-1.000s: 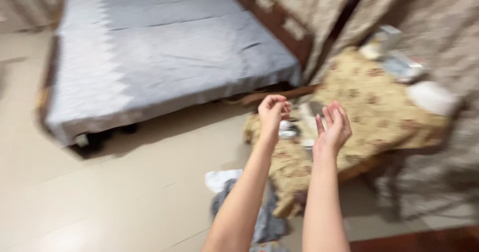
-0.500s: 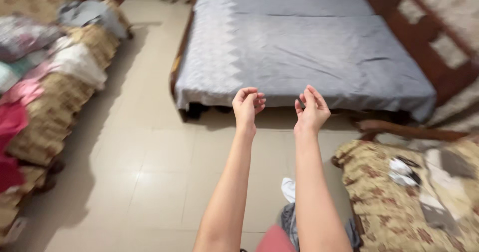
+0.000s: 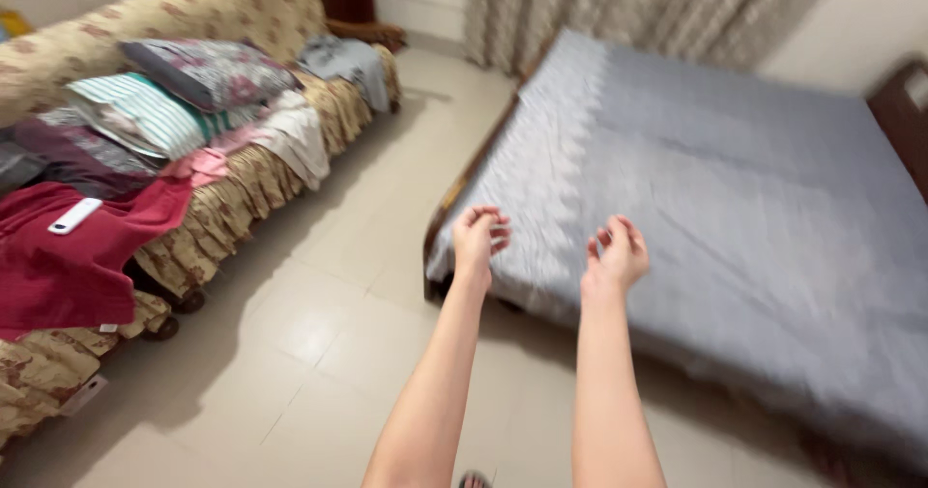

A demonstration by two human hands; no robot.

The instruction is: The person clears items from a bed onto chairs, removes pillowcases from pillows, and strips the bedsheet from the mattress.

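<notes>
Both arms reach forward over the floor [image 3: 319,324] — the left hand [image 3: 478,240] and the right hand [image 3: 619,256] are empty, fingers loosely curled, holding nothing, raised before the near corner of the bed [image 3: 735,208] with its grey sheet.

I'm watching through one camera only, riding on the head and tilting down and forward across the room. It's looking along both bare forearms, which are rising from the bottom edge, so the left hand [image 3: 478,237] and right hand [image 3: 619,254] are sitting near mid-frame, close in. Beyond them it's facing the bed [image 3: 735,188], with the sofa [image 3: 242,5] running along the left and the floor [image 3: 290,353] below.
</notes>
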